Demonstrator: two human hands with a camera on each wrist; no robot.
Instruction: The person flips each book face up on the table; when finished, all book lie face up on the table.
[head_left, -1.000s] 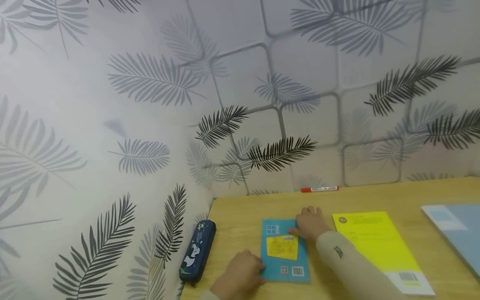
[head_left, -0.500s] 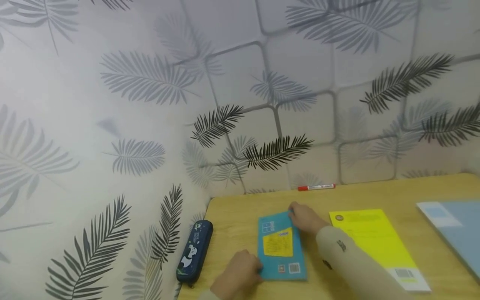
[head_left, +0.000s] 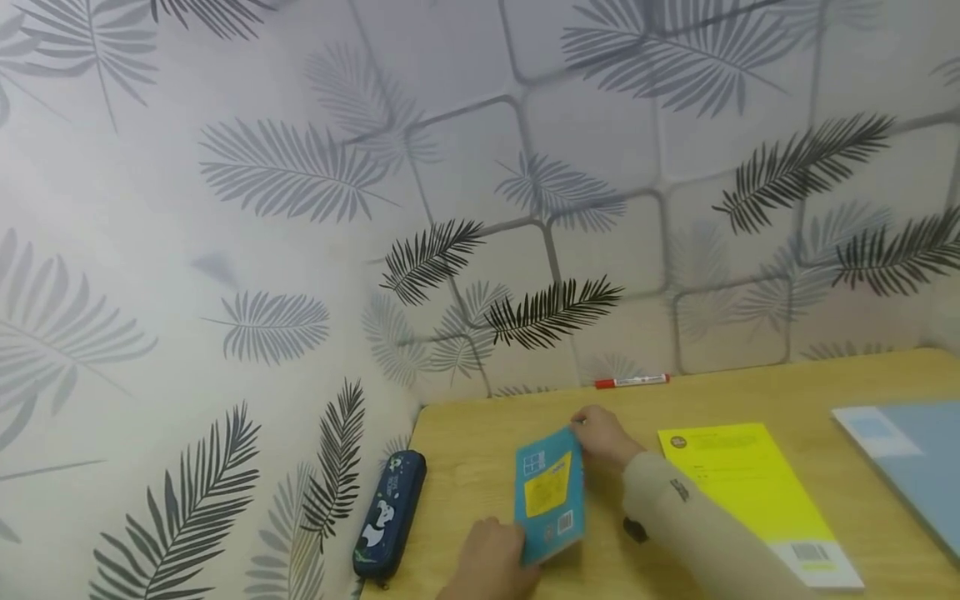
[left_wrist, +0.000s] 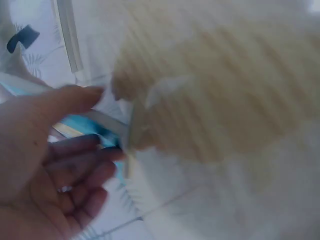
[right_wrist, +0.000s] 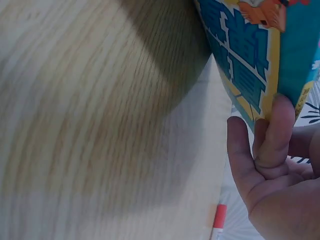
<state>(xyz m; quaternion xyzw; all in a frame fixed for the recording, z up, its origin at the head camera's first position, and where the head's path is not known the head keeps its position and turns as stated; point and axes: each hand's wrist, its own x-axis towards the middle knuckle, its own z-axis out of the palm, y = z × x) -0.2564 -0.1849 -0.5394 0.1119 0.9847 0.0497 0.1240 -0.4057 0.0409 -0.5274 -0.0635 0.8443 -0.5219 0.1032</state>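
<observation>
Head view: a thin teal booklet with a yellow label and barcode (head_left: pixel 547 493) stands tilted up off the light wooden surface (head_left: pixel 480 442), lifted at its right edge. The right hand (head_left: pixel 600 437), in a beige sleeve, pinches the booklet's far upper corner; the left hand (head_left: pixel 491 567) holds its near lower corner, grip closed on the edge. Just left of it, at the surface's edge, lies a dark blue zipped pencil case with a panda print (head_left: pixel 390 512). To the right lie a flat yellow booklet (head_left: pixel 750 492) and, further right, a pale blue folder (head_left: pixel 911 450). A red-capped marker pen (head_left: pixel 632 382) lies along the leaf-patterned wall, well apart from the hands. Left wrist view: blurred; the left hand (left_wrist: pixel 45 165) shows its palm, thumb above and fingers (left_wrist: pixel 82 165) below the teal booklet (left_wrist: pixel 92 127), edge between them. Right wrist view: the right hand's fingertips (right_wrist: pixel 277 125) curl over the edge of the teal booklet (right_wrist: pixel 260 55), whose printed cover stands raised above the wooden surface (right_wrist: pixel 90 125), casting a shadow on it; the marker pen (right_wrist: pixel 218 220) shows below.
</observation>
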